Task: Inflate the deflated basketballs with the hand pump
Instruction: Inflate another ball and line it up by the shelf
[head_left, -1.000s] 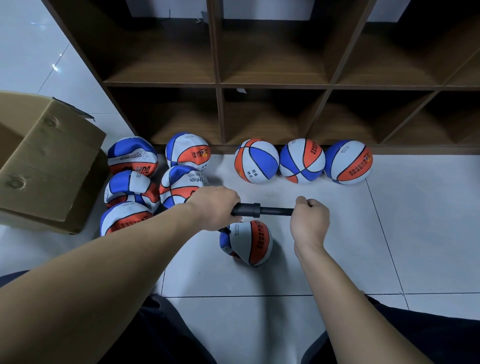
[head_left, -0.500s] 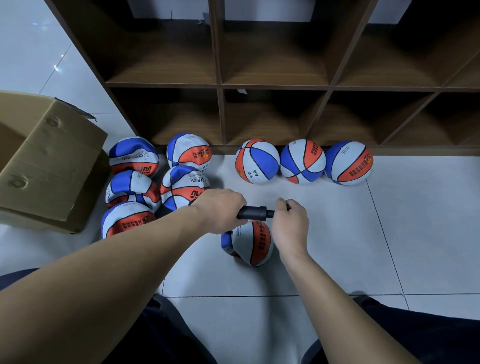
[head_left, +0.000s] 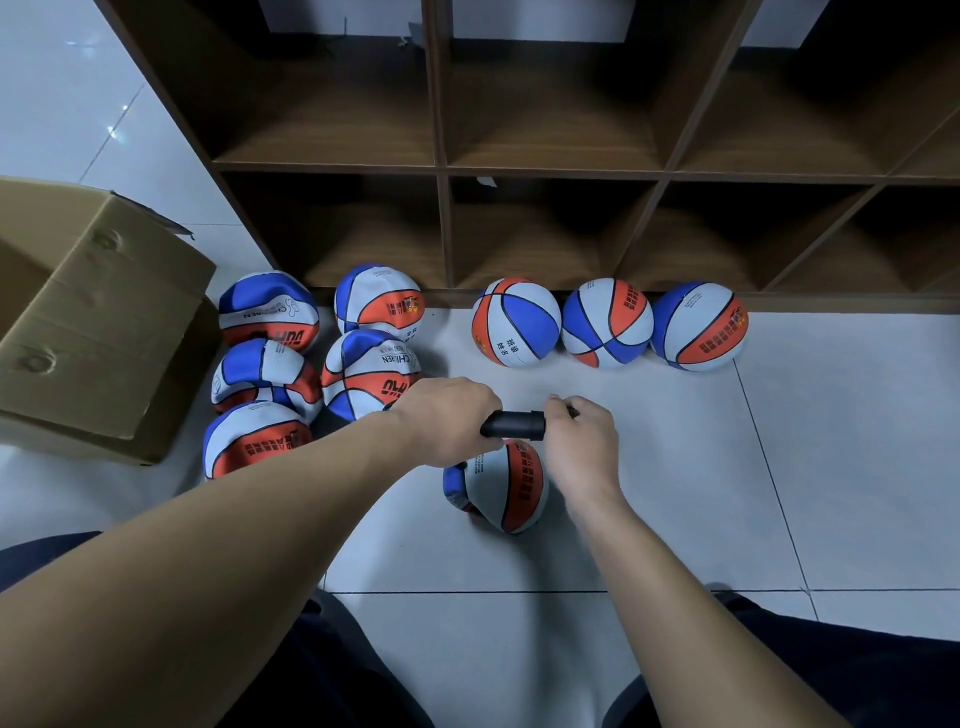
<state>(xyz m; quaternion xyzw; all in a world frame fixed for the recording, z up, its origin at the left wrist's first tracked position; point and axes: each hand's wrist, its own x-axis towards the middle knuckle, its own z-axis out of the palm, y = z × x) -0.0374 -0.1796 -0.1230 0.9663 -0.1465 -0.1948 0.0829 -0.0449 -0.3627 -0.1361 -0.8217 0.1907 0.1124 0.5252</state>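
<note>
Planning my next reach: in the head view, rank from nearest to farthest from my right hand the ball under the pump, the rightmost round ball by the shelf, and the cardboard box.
From the right hand:
1. Ball under the pump, just below-left.
2. Rightmost round ball, up-right by the shelf.
3. Cardboard box, far left.

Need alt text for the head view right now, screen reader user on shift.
Two bare hands work a black hand pump over a half-flat basketball on the tiled floor: left hand grips the barrel, right hand the handle end. Five flat balls lie left, three round ones by the shelf.
</note>
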